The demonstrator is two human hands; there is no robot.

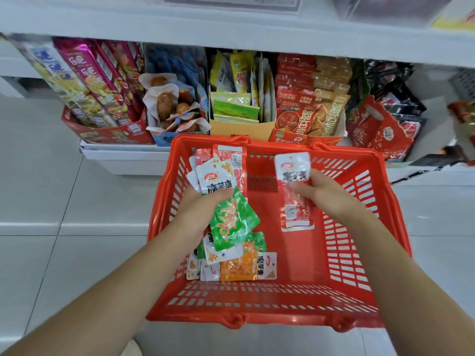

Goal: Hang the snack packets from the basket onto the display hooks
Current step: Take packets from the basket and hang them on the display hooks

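Left hand [198, 209] grips several packets [226, 214], right hand [331, 194] one red packet [293, 168].

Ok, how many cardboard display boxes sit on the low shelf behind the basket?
4, in a row: red box far left, blue box next, tan box in the middle, red-orange box right of it. The loose bags far right may hide another.

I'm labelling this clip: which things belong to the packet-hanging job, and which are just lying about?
Job: red basket; green packets held by the left hand; red packet held by the right hand; orange packet lying in the basket.
Lying about: yellow box; blue box; red box.
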